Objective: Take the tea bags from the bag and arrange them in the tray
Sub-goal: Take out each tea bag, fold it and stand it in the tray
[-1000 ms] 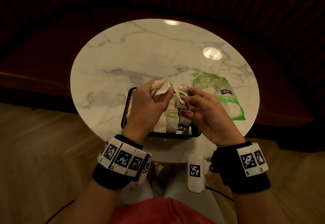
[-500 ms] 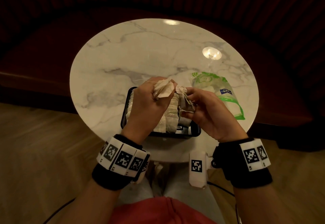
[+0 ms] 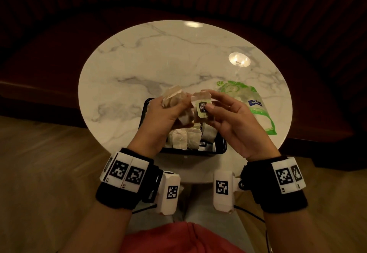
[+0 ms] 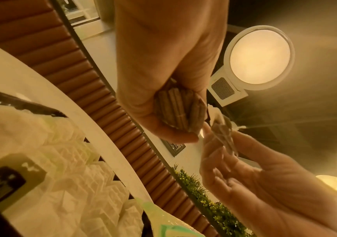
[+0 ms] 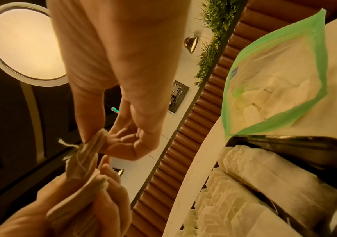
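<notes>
Over the black tray (image 3: 220, 147), my left hand (image 3: 168, 111) grips a bundle of tea bags (image 3: 171, 97), seen edge-on as a stack (image 4: 180, 110) in the left wrist view. Close beside it, my right hand (image 3: 224, 109) pinches a single tea bag (image 3: 201, 103) with a green and black tag, thumb and forefinger at its top (image 5: 91, 144). The tray holds rows of white tea bags (image 3: 186, 138) (image 5: 244, 192). The green-edged clear bag (image 3: 248, 101) lies right of the tray, with tea bags showing inside (image 5: 275, 94).
The round marble table (image 3: 158, 64) carries the tray at its near edge. A dark red padded bench (image 3: 39, 64) curves behind it. Wooden floor lies on both sides below the table.
My right hand has drawn one tea bag away from the left hand's bundle and turned it so its tag faces up. The left hand has shifted slightly left with its bundle.
</notes>
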The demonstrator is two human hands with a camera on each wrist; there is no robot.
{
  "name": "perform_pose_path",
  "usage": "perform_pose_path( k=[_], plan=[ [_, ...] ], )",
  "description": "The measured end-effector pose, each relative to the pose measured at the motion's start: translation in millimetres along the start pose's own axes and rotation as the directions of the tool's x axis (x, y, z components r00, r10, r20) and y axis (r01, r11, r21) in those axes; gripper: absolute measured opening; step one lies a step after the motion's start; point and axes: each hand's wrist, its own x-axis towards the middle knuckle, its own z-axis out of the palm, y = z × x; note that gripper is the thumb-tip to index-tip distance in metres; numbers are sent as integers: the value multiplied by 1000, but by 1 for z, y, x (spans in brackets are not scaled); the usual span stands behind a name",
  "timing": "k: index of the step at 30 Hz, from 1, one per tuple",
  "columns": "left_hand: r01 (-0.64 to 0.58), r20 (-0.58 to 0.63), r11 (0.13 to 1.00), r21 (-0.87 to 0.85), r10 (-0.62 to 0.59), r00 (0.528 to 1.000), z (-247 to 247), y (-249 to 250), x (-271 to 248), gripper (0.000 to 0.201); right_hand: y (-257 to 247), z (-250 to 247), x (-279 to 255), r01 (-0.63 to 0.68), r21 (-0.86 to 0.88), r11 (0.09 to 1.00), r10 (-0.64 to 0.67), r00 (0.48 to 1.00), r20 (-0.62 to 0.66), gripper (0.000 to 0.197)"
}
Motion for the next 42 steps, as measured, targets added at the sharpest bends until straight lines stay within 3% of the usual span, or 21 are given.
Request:
perform_pose_path(
  k=[3, 6, 8, 11, 15, 18, 22, 25, 30, 33, 36, 42],
  plan=[
    [65, 19, 998, 2, -65, 998, 2, 0, 0, 24, 0, 2, 1, 63, 14, 998, -62, 996, -60, 32],
    [13, 49, 998, 56, -15, 999, 5, 2, -2, 37, -1, 4, 2, 120, 51, 992, -114, 988, -104, 30],
    [-33, 65, 995, 93, 27, 998, 6, 2, -2, 34, -2, 5, 2, 139, 48, 989, -133, 984, -117, 29],
    [-70, 84, 990, 121, 60, 995, 5, 0, -3, 17, -4, 4, 2, 146, -22, 989, -147, 982, -119, 25],
    [-62, 114, 986, 155, 44, 992, 2, 0, -3, 22, -8, 1, 3, 142, -215, 966, -176, 973, -149, 14],
    [-23, 70, 993, 117, 15, 997, 3, -3, -2, 22, -9, -1, 8, 156, -238, 959, -198, 967, -162, 4],
    [-2, 36, 999, 34, 1, 999, 1, -5, 0, 7, -8, 1, 11, 178, -144, 973, -201, 966, -162, 14],
    [15, 53, 1000, 17, -15, 998, 0, -7, -1, 7, -7, 6, 12, 217, -178, 960, -247, 955, -163, 22],
    [33, 16, 991, -132, -31, 999, 3, -10, 0, 30, -7, 4, 13, 194, -223, 955, -220, 971, -95, 41],
    [-6, -14, 995, -104, 5, 1000, 4, -8, 1, 17, 0, -1, 12, 182, -281, 942, -216, 972, -96, 36],
    [-17, -23, 996, -87, 15, 1000, 3, -8, 1, 24, 3, -2, 10, 212, -302, 929, -259, 957, -126, 30],
    [-21, -15, 999, -41, 20, 1000, 0, -11, 2, 18, 3, -6, 6, 192, -266, 945, -233, 964, -131, 32]
  ],
)
